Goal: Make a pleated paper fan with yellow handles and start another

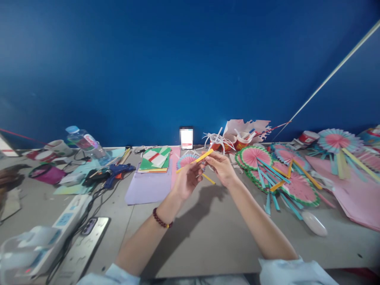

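Note:
A narrow folded yellow paper strip [204, 156] is held up over the middle of the table. My left hand [187, 178], with a dark bead bracelet [162, 218] at the wrist, grips its lower left part. At its upper right end, my right hand [221, 168] pinches the strip between thumb and fingers. Behind the hands lies a pleated pink and blue paper fan [187, 160], partly hidden by my left hand. Another yellow strip [209, 179] shows below the hands, near the fan.
Left are a glue gun [114, 174], bottle [89, 141], power strip [63, 221] and phone [86, 241]. Coloured paper sheets [148, 190] lie beside my left hand. Several watermelon-patterned fans [299, 186] and a white oval object [314, 223] lie right. Paper cups [243, 141] stand behind.

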Demonstrator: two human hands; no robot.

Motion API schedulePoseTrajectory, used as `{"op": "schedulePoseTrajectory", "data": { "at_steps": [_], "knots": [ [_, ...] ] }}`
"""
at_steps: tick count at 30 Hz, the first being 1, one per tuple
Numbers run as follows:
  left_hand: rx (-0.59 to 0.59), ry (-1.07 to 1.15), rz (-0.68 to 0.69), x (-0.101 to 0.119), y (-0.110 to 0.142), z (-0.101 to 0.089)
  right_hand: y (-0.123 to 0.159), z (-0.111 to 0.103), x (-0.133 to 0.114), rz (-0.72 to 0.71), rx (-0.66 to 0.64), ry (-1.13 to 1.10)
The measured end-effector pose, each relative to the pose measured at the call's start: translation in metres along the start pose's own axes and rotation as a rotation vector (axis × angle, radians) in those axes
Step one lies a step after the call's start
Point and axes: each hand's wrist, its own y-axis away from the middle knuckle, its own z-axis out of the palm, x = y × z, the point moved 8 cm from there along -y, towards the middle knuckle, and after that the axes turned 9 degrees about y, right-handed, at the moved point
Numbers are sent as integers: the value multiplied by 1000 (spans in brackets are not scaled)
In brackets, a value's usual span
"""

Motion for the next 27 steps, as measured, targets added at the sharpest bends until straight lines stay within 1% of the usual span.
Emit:
{"op": "schedulePoseTrajectory", "data": {
  "at_steps": [2,4,6,8,10,11,13,14,15,16,18,20,22,24,27],
  "knots": [
    [-19,-26,-3,-4,0,0,1,0,-1,4,5,16],
    [-59,-112,13,-4,1,2,0,-4,-2,-5,39,-2],
    [-116,-307,17,-1,1,4,-2,-11,-5,-37,86,-68],
    [-178,-607,39,5,-1,4,-4,-21,-10,-83,131,-131],
    [-221,-929,148,20,-7,1,-6,-31,-15,-114,158,-149],
    [-212,-1054,245,31,-10,-3,-7,-34,-17,-116,165,-150],
    [-138,-1223,432,54,-16,-13,-8,-39,-17,-94,169,-151],
    [-117,-1314,495,61,-19,-18,-9,-40,-16,-73,168,-146],
    [-125,-1436,520,62,-22,-23,-10,-40,-14,-47,161,-134],
    [-133,-1564,526,61,-26,-28,-11,-38,-10,-16,150,-116],
    [-168,-1761,488,52,-33,-39,-12,-34,-1,60,117,-83],
    [-199,-1901,447,42,-37,-47,-14,-29,12,139,79,-50],
    [-231,-1990,434,34,-39,-50,-15,-26,24,189,51,23],
    [-241,-2053,426,29,-40,-50,-16,-27,35,204,42,159],
    [-201,-2126,376,26,-42,-49,-18,-31,50,196,38,444]
  ]
}}
